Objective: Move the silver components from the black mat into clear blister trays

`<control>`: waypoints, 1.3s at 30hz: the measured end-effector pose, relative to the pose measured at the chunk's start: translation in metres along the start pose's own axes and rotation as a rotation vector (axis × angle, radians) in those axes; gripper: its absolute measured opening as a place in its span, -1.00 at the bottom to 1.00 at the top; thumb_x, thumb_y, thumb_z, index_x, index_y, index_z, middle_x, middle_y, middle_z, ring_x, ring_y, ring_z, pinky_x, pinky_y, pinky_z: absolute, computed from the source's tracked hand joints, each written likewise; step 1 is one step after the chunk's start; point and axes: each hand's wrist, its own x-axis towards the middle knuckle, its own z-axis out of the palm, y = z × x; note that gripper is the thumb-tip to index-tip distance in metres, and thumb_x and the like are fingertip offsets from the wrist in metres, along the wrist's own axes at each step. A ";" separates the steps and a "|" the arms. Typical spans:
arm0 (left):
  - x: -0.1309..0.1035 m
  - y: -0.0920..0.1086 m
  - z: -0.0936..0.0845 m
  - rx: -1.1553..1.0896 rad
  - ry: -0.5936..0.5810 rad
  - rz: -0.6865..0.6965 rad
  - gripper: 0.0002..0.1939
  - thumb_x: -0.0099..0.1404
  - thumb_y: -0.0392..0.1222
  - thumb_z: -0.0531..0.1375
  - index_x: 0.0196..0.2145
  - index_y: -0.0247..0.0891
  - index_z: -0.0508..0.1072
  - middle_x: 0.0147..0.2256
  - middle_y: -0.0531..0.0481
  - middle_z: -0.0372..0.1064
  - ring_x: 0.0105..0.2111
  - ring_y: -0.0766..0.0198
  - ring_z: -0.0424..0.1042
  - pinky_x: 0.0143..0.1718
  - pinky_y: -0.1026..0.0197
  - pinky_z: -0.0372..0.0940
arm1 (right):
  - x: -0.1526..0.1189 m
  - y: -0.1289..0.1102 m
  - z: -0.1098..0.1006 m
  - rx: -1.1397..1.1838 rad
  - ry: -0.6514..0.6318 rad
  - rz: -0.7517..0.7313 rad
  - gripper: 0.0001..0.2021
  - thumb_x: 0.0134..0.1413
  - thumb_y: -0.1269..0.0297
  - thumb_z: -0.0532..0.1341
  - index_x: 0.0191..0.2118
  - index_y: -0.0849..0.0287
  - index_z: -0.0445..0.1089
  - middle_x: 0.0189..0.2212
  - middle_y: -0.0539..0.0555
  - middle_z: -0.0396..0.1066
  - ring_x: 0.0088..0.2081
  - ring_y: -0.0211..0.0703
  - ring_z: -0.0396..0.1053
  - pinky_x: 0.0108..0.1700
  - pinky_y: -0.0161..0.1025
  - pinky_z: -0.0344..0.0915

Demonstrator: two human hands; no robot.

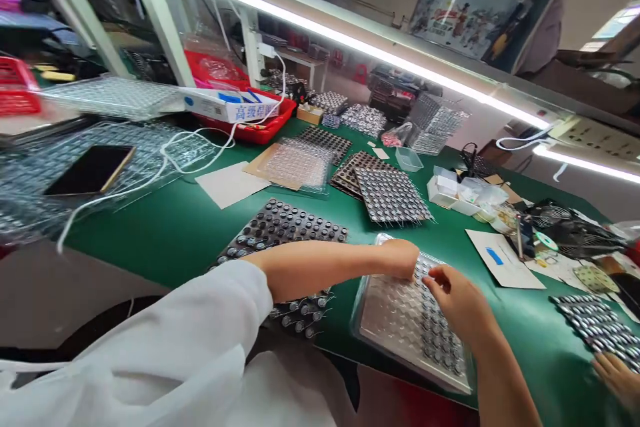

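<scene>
My left hand [403, 257] reaches across over a clear plastic tray [385, 320] with rows of round pockets. Its fingers curl downward, and whatever they hold is hidden beneath them. Close on its right, my right hand [461, 300] is bent with thumb and fingertips near each other over the same tray; anything between them is too small to name. Small round metal parts [443, 340] fill the rows on the tray's right side, while pockets on its left side look bare. Partly under my left forearm lies a dark board [285, 220] of round parts with thin wire leads.
Behind the tray lie stacked boards of round parts [393, 195]. Left are clear trays [300, 163], a phone [90, 170], a white cable [167, 153] and a red bin [287, 113]. At right, another person's hand [617, 373] touches a parts board [600, 327].
</scene>
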 end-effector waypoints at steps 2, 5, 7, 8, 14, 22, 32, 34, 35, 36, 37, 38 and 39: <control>-0.013 -0.017 -0.001 -0.044 0.088 0.050 -0.62 0.10 -0.02 0.28 -0.15 -0.24 0.43 -0.15 -0.12 0.45 -0.17 0.10 0.42 -0.28 0.23 0.28 | -0.002 -0.012 0.000 0.010 0.009 -0.057 -0.76 0.09 0.06 0.10 -0.27 0.10 0.35 -0.37 0.02 0.43 -0.38 -0.16 0.34 -0.33 -0.25 0.18; -0.054 -0.053 -0.005 -0.090 0.200 0.100 -0.68 0.18 -0.07 0.22 -0.13 -0.24 0.40 -0.14 -0.09 0.43 -0.16 0.17 0.40 -0.24 0.26 0.25 | -0.005 -0.034 0.004 0.013 -0.026 -0.173 -0.76 0.11 0.08 0.10 -0.26 0.11 0.37 -0.33 0.04 0.45 -0.32 -0.15 0.35 -0.26 -0.24 0.21; -0.090 -0.080 -0.009 -0.086 0.234 0.098 -0.76 0.20 -0.12 0.20 -0.17 -0.24 0.43 -0.17 -0.07 0.43 -0.17 0.19 0.39 -0.22 0.26 0.24 | -0.004 -0.053 0.010 -0.008 -0.089 -0.260 -0.78 0.14 0.14 0.08 -0.25 0.11 0.40 -0.28 0.05 0.45 -0.27 -0.14 0.36 -0.19 -0.22 0.20; -0.107 -0.094 -0.010 -0.080 0.237 0.098 -0.79 0.21 -0.14 0.20 -0.20 -0.23 0.44 -0.19 -0.05 0.44 -0.17 0.19 0.39 -0.21 0.27 0.23 | -0.002 -0.064 0.014 -0.032 -0.127 -0.299 -0.79 0.15 0.17 0.08 -0.24 0.11 0.41 -0.26 0.06 0.46 -0.24 -0.13 0.37 -0.16 -0.21 0.20; -0.158 -0.149 0.002 -0.064 0.235 0.053 -0.86 0.21 -0.16 0.20 -0.29 -0.20 0.53 -0.27 -0.01 0.47 -0.19 0.20 0.39 -0.16 0.26 0.21 | 0.024 -0.135 0.051 -0.253 -0.327 -0.413 -0.79 0.15 0.27 0.09 -0.21 0.11 0.46 -0.21 0.08 0.47 -0.13 -0.11 0.37 -0.09 -0.25 0.17; -0.149 -0.150 0.019 -0.016 0.247 0.008 -0.85 0.13 -0.11 0.25 -0.32 -0.15 0.54 -0.30 0.01 0.49 -0.20 0.16 0.41 -0.20 0.25 0.23 | 0.044 -0.181 0.077 -0.497 -0.438 -0.436 -0.80 0.06 0.23 0.16 -0.27 0.19 0.46 -0.24 0.18 0.49 -0.20 0.00 0.41 -0.21 -0.23 0.18; -0.147 -0.145 0.022 -0.137 0.232 -0.127 -0.90 0.08 -0.16 0.26 -0.41 -0.21 0.49 -0.33 -0.02 0.48 -0.26 0.17 0.41 -0.28 0.26 0.21 | 0.015 -0.157 0.049 -0.317 -0.229 -0.361 -0.85 0.12 0.25 0.13 -0.34 0.18 0.41 -0.32 0.10 0.47 -0.24 -0.13 0.37 -0.18 -0.26 0.16; -0.151 -0.145 0.017 -0.216 0.256 -0.134 -0.92 0.10 -0.18 0.23 -0.41 -0.21 0.48 -0.35 0.02 0.48 -0.30 0.22 0.41 -0.31 0.29 0.20 | 0.009 -0.125 0.030 -0.184 -0.129 -0.281 -0.84 0.13 0.24 0.12 -0.37 0.16 0.38 -0.37 0.05 0.45 -0.31 -0.19 0.34 -0.21 -0.27 0.15; -0.153 -0.144 0.014 -0.260 0.273 -0.132 -0.92 0.12 -0.18 0.21 -0.41 -0.22 0.47 -0.37 0.04 0.48 -0.33 0.24 0.41 -0.33 0.30 0.19 | 0.007 -0.105 0.020 -0.129 -0.089 -0.221 -0.83 0.13 0.22 0.11 -0.38 0.16 0.37 -0.40 0.04 0.44 -0.33 -0.20 0.33 -0.24 -0.27 0.15; -0.154 -0.143 0.010 -0.301 0.288 -0.124 -0.90 0.14 -0.17 0.20 -0.41 -0.22 0.47 -0.38 0.06 0.48 -0.35 0.26 0.41 -0.34 0.31 0.19 | 0.006 -0.084 0.011 -0.082 -0.070 -0.160 -0.82 0.12 0.20 0.11 -0.39 0.16 0.36 -0.42 0.03 0.43 -0.36 -0.20 0.32 -0.28 -0.28 0.15; -0.153 -0.140 0.006 -0.336 0.300 -0.109 -0.89 0.15 -0.16 0.19 -0.41 -0.23 0.47 -0.39 0.06 0.48 -0.37 0.28 0.41 -0.36 0.32 0.19 | 0.005 -0.064 0.004 -0.049 -0.074 -0.109 -0.81 0.12 0.19 0.09 -0.39 0.16 0.35 -0.45 0.02 0.41 -0.39 -0.21 0.30 -0.31 -0.28 0.14; -0.151 -0.136 0.003 -0.362 0.309 -0.091 -0.88 0.15 -0.15 0.18 -0.40 -0.24 0.47 -0.40 0.07 0.48 -0.38 0.29 0.41 -0.37 0.33 0.18 | 0.005 -0.045 -0.002 -0.031 -0.095 -0.067 -0.80 0.12 0.18 0.08 -0.40 0.16 0.34 -0.48 0.00 0.39 -0.42 -0.21 0.29 -0.34 -0.28 0.13; -0.147 -0.130 0.000 -0.378 0.316 -0.073 -0.86 0.16 -0.14 0.18 -0.40 -0.24 0.47 -0.41 0.07 0.48 -0.38 0.29 0.41 -0.38 0.33 0.18 | 0.005 -0.030 -0.005 -0.020 -0.130 -0.038 -0.79 0.12 0.18 0.06 -0.42 0.15 0.33 -0.51 -0.01 0.37 -0.45 -0.22 0.27 -0.38 -0.29 0.11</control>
